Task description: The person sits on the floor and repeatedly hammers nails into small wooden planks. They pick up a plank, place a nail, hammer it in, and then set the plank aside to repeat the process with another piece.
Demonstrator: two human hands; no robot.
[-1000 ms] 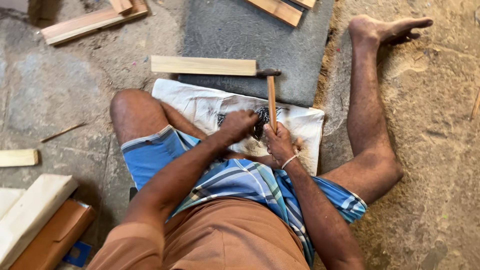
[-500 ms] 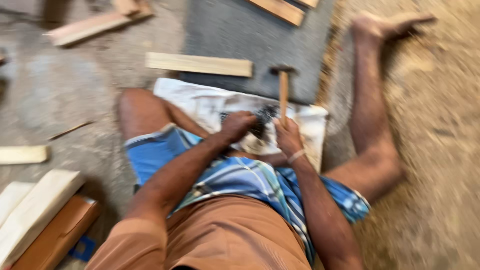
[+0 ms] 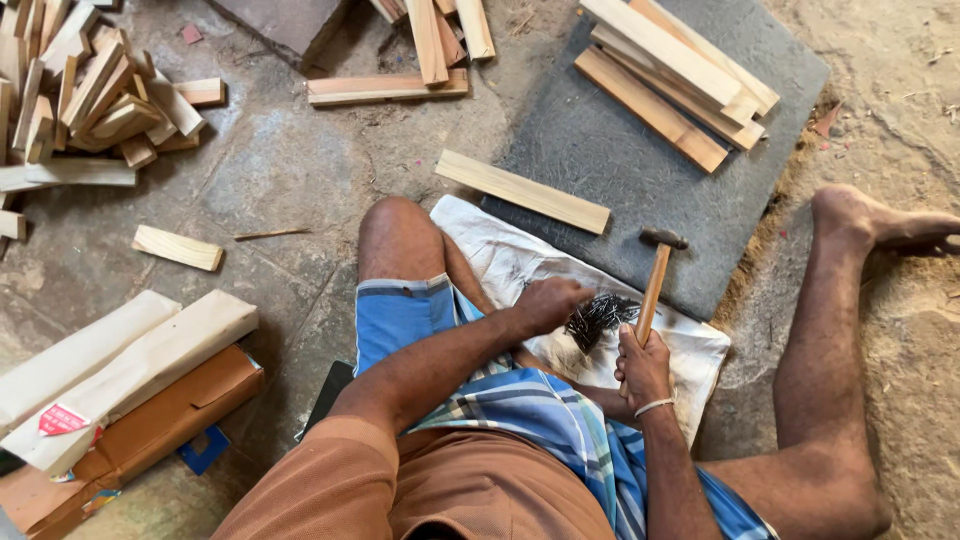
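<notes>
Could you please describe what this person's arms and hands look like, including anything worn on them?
Both arms are bare from short rust-orange sleeves down. The left hand wears nothing. The right hand has a thin pale band around its wrist. No gloves.

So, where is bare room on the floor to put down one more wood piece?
The dark slab is bare between the stacked slats and the single slat. The stone floor between that slat and the wood heap is mostly bare. Crowded: the white cloth, with nails, both hands and hammer.
</notes>
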